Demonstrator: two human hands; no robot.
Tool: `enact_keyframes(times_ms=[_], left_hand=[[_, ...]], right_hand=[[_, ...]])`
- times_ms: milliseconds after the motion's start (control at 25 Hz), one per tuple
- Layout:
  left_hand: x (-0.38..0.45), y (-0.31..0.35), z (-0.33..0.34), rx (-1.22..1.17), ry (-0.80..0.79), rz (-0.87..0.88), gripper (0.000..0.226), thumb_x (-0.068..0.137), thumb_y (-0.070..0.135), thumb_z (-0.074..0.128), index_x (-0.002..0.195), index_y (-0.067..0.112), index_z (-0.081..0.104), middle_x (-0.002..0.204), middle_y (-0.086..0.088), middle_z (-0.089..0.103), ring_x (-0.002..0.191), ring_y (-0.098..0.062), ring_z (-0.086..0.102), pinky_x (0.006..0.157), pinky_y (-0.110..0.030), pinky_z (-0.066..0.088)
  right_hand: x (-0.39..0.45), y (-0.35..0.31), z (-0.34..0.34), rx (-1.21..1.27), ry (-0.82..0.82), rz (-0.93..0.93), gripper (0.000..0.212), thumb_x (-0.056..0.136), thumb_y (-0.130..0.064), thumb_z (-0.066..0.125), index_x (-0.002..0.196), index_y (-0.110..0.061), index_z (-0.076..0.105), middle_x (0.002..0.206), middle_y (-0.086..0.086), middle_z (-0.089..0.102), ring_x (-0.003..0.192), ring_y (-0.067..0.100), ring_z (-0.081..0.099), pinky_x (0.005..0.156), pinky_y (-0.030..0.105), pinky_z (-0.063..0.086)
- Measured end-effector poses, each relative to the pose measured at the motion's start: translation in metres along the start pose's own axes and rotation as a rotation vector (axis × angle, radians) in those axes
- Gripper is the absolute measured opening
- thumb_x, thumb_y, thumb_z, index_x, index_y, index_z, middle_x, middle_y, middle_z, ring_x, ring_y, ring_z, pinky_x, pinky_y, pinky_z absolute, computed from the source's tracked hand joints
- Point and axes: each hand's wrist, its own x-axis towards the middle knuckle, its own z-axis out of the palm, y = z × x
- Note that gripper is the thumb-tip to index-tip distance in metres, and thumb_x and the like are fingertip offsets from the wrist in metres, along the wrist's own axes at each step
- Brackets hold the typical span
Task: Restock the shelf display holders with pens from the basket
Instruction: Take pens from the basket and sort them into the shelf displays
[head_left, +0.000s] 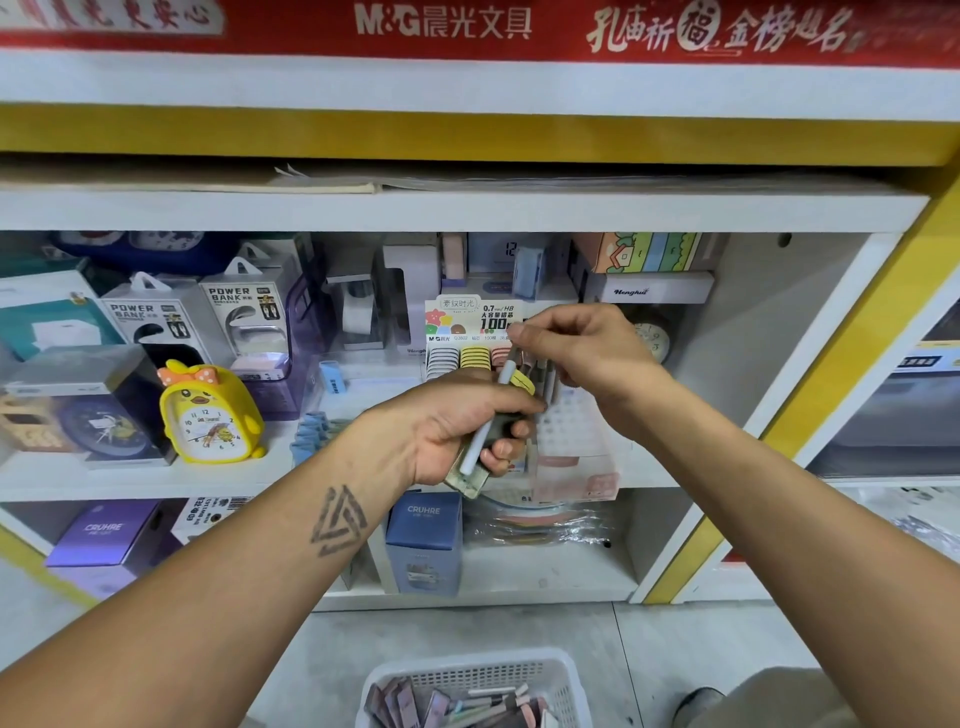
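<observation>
My left hand (457, 426) is near the centre of the view, in front of the middle shelf (130, 475), and its grip is closed around a small bundle of pens (506, 415); the fingers curl under the bundle and one white pen (485, 423) lies across it, pointing toward one o'clock. My right hand (582, 345) is just above, at about one o'clock from the left hand, and its grip pinches the upper ends of the pens with thumb and fingertips. Which single pen it holds I cannot tell. Behind my hands stands a display holder (470, 332) with a printed card and rows of small grey and yellow packs, and beside it a clear plastic holder (576, 447). At nine o'clock from my left hand a yellow duck alarm clock (210, 415) stands on the shelf, with two power bank boxes (208, 322) behind it. At six o'clock, on the floor, the white basket (563, 675) holds more pens and flat packs. A blue box (425, 540) stands on the lower shelf, below my left hand.
</observation>
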Motion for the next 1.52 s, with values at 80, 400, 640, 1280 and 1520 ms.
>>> enact_keyframes(times_ms=[80, 400, 640, 1280, 1520], left_hand=[[-0.002, 0.002, -0.001, -0.011, 0.003, -0.007, 0.018, 0.092, 0.016, 0.066, 0.081, 0.015, 0.052, 0.064, -0.005, 0.046, 0.047, -0.012, 0.037, 0.04, -0.017, 0.029], [-0.007, 0.005, -0.011, -0.142, 0.161, -0.022, 0.008, 0.097, 0.006, 0.053, 0.089, 0.007, 0.05, 0.073, -0.018, 0.057, 0.047, -0.017, 0.046, 0.037, -0.018, 0.035], [-0.009, 0.004, -0.007, -0.147, 0.128, 0.004, 0.006, 0.099, 0.007, 0.051, 0.104, 0.005, 0.054, 0.074, -0.019, 0.065, 0.053, -0.021, 0.058, 0.043, -0.022, 0.048], [-0.013, 0.005, 0.001, -0.048, -0.005, 0.101, 0.027, 0.097, 0.015, 0.058, 0.12, 0.002, 0.065, 0.085, -0.015, 0.066, 0.063, -0.021, 0.055, 0.061, -0.034, 0.05], [-0.011, 0.004, -0.009, -0.103, 0.018, 0.061, 0.036, 0.099, 0.019, 0.055, 0.132, 0.005, 0.059, 0.125, -0.024, 0.065, 0.108, -0.042, 0.066, 0.092, -0.057, 0.051]], right_hand=[[0.003, 0.0, -0.009, 0.208, 0.036, 0.071, 0.012, 0.092, -0.014, 0.07, 0.087, -0.004, 0.073, 0.069, 0.005, 0.068, 0.052, 0.011, 0.052, 0.047, 0.02, 0.04], [0.013, 0.016, -0.039, -0.256, 0.303, -0.152, 0.01, 0.097, -0.011, 0.064, 0.102, -0.017, 0.058, 0.066, -0.003, 0.069, 0.058, 0.011, 0.067, 0.058, 0.031, 0.055], [0.007, 0.034, -0.032, -0.646, 0.155, -0.279, 0.016, 0.099, -0.019, 0.058, 0.095, -0.027, 0.045, 0.076, -0.004, 0.067, 0.072, 0.013, 0.069, 0.071, 0.047, 0.059], [-0.002, 0.011, -0.016, 0.056, -0.07, 0.01, 0.013, 0.093, -0.013, 0.07, 0.096, 0.0, 0.073, 0.073, 0.01, 0.07, 0.057, 0.018, 0.058, 0.049, 0.025, 0.041], [0.009, 0.008, -0.037, 0.147, 0.325, -0.018, 0.011, 0.1, -0.003, 0.055, 0.103, 0.001, 0.065, 0.068, 0.006, 0.071, 0.046, 0.012, 0.057, 0.046, 0.022, 0.046]])
